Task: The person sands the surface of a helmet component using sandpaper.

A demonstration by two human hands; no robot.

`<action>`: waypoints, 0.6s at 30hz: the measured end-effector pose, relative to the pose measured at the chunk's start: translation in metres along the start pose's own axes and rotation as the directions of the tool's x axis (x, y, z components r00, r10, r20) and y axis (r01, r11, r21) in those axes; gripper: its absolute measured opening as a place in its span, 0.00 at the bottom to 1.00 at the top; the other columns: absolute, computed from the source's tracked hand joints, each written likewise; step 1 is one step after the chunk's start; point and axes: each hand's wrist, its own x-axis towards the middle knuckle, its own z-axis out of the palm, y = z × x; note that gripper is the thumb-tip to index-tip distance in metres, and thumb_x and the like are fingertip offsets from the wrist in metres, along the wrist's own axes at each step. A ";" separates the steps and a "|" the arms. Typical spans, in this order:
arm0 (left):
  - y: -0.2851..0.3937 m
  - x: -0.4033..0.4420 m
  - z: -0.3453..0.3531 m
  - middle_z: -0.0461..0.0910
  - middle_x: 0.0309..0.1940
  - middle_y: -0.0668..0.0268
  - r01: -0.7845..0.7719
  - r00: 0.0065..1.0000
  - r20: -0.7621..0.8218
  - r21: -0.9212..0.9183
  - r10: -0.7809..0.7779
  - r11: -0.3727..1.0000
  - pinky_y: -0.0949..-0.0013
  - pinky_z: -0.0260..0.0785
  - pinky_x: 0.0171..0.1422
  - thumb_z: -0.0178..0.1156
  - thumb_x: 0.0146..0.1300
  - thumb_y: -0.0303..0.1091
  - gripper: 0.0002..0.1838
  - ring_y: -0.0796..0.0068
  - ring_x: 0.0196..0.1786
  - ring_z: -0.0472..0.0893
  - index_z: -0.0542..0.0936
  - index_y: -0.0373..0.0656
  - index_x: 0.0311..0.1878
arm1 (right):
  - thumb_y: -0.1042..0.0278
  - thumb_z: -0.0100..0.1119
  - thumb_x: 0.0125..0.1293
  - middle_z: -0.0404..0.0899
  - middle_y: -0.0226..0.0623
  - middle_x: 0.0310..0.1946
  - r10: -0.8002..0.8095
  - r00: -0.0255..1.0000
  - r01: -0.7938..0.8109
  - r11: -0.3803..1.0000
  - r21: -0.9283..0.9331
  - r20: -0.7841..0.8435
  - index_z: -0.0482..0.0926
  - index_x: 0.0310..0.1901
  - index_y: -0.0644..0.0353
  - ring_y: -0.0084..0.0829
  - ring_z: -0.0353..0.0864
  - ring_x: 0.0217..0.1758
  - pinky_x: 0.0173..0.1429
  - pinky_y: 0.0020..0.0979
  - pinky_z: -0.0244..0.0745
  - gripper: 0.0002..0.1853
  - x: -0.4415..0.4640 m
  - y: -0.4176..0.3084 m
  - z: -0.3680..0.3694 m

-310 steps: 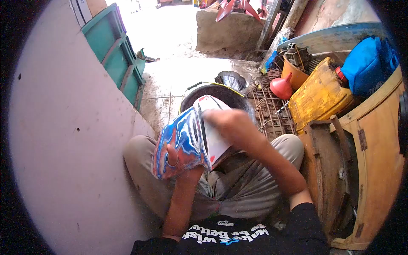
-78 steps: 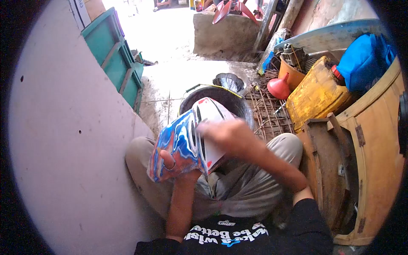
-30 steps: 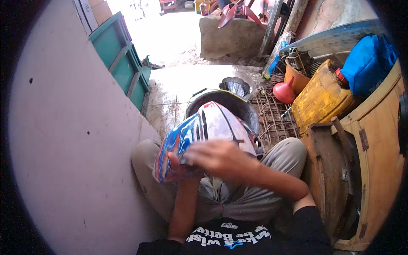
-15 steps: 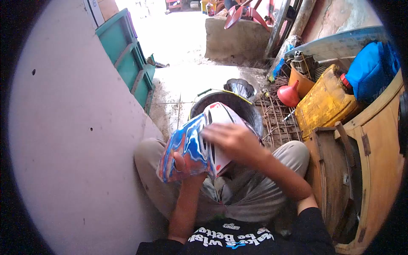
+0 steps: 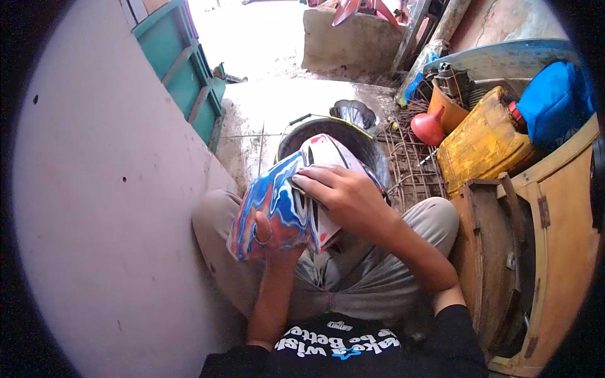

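A helmet-like shell [image 5: 277, 195], swirled blue, white and orange at the near end and white with red marks and dark slots farther away, is tilted above my lap. My left hand [image 5: 268, 236] grips its near end from below, with the thumb up over the painted surface. My right hand [image 5: 343, 195] lies across the top, fingers together and pressed down where the swirls meet the white. A small, dark-edged bit shows under those fingertips, too hidden to name. Just beyond the shell stands a black bucket [image 5: 380, 165] with a yellow-green handle.
A dark scalloped basin [image 5: 353, 113] lies beyond the bucket. To the right are a metal grid [image 5: 413, 167], a red funnel [image 5: 428, 128], a yellow jerrycan [image 5: 485, 142] and a wooden cabinet piece [image 5: 561, 233]. A pale board [image 5: 107, 208] closes in the left side.
My right hand has shifted slightly left over the shell and its fingers, blurred before, are now distinct. The whole view has tilted a little; my left hand keeps its hold.
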 end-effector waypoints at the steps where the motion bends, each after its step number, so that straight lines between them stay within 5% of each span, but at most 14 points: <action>1: 0.000 0.005 -0.002 0.63 0.77 0.48 -0.018 0.998 0.063 -0.037 0.021 0.999 0.47 0.53 0.84 0.49 0.69 0.77 0.55 0.52 0.76 0.67 0.59 0.35 0.79 | 0.69 0.60 0.64 0.85 0.42 0.56 -0.013 1.000 0.013 0.999 0.031 -0.022 0.82 0.61 0.57 0.41 0.86 0.59 0.63 0.41 0.82 0.22 -0.002 0.005 0.003; 4: -0.013 0.008 -0.017 0.62 0.79 0.50 0.047 0.986 0.164 -0.403 0.022 0.914 0.45 0.52 0.85 0.50 0.68 0.77 0.55 0.52 0.78 0.66 0.58 0.38 0.80 | 0.69 0.58 0.65 0.85 0.42 0.56 -0.023 1.000 0.021 0.995 0.095 0.012 0.82 0.61 0.57 0.42 0.86 0.57 0.61 0.41 0.83 0.22 -0.004 -0.018 0.003; 5: -0.014 0.003 -0.019 0.63 0.77 0.50 0.084 0.995 0.088 -0.356 -0.056 0.931 0.45 0.55 0.83 0.52 0.65 0.79 0.57 0.52 0.77 0.67 0.58 0.38 0.80 | 0.70 0.57 0.67 0.86 0.43 0.54 -0.090 0.996 0.090 0.984 0.153 -0.011 0.82 0.60 0.57 0.44 0.88 0.54 0.59 0.42 0.83 0.20 -0.002 -0.027 -0.001; 7: -0.011 -0.002 -0.016 0.66 0.75 0.50 0.167 0.978 -0.075 -0.267 -0.194 0.949 0.46 0.61 0.80 0.55 0.61 0.81 0.60 0.51 0.75 0.70 0.58 0.39 0.80 | 0.70 0.57 0.68 0.87 0.44 0.53 0.046 0.997 -0.050 0.997 0.064 0.057 0.82 0.59 0.57 0.45 0.88 0.53 0.58 0.42 0.84 0.19 0.001 -0.011 0.004; 10: 0.000 0.006 0.000 0.66 0.77 0.52 0.018 0.996 0.088 -0.173 -0.003 0.985 0.46 0.51 0.86 0.54 0.69 0.74 0.52 0.55 0.77 0.68 0.60 0.38 0.79 | 0.69 0.57 0.70 0.88 0.44 0.51 0.116 0.993 -0.116 0.993 0.030 -0.008 0.84 0.55 0.59 0.43 0.89 0.53 0.58 0.43 0.84 0.15 0.014 0.020 0.004; 12: -0.009 0.004 -0.011 0.66 0.76 0.51 0.018 0.999 0.039 -0.245 -0.009 0.969 0.47 0.58 0.83 0.56 0.64 0.78 0.57 0.53 0.76 0.69 0.59 0.39 0.80 | 0.68 0.58 0.69 0.88 0.44 0.52 -0.004 0.999 0.000 0.995 0.099 0.038 0.84 0.55 0.58 0.42 0.89 0.54 0.57 0.41 0.85 0.15 0.000 -0.011 0.007; 13: -0.013 -0.001 -0.017 0.66 0.76 0.50 0.013 1.000 -0.008 -0.312 -0.017 0.950 0.47 0.61 0.81 0.56 0.62 0.80 0.59 0.52 0.75 0.70 0.58 0.40 0.81 | 0.69 0.58 0.69 0.89 0.43 0.52 -0.122 0.989 0.129 0.988 0.086 -0.083 0.84 0.55 0.57 0.41 0.90 0.54 0.55 0.39 0.86 0.15 -0.003 -0.026 0.013; 14: -0.016 -0.002 -0.037 0.66 0.76 0.51 -0.019 0.998 -0.061 -0.194 0.007 0.981 0.47 0.58 0.82 0.53 0.65 0.79 0.57 0.53 0.76 0.69 0.59 0.39 0.80 | 0.70 0.58 0.68 0.89 0.45 0.48 -0.135 0.982 0.148 0.984 0.099 -0.133 0.84 0.55 0.56 0.42 0.91 0.50 0.53 0.39 0.86 0.16 -0.003 -0.031 0.011; 16: -0.020 -0.003 -0.056 0.66 0.77 0.52 -0.039 0.990 -0.137 -0.018 0.036 0.999 0.47 0.55 0.84 0.50 0.67 0.79 0.55 0.53 0.77 0.68 0.59 0.39 0.80 | 0.69 0.59 0.67 0.89 0.47 0.43 0.161 0.975 -0.161 0.987 -0.017 0.152 0.85 0.52 0.55 0.44 0.91 0.46 0.51 0.40 0.86 0.14 0.012 0.001 0.006; 18: -0.015 -0.001 -0.036 0.66 0.77 0.52 0.001 0.996 -0.090 -0.038 -0.004 0.999 0.47 0.57 0.83 0.51 0.67 0.78 0.55 0.53 0.77 0.68 0.60 0.39 0.80 | 0.69 0.59 0.67 0.88 0.49 0.42 0.035 0.996 -0.033 0.999 0.017 -0.081 0.84 0.51 0.56 0.46 0.90 0.43 0.49 0.45 0.85 0.13 0.023 0.028 0.011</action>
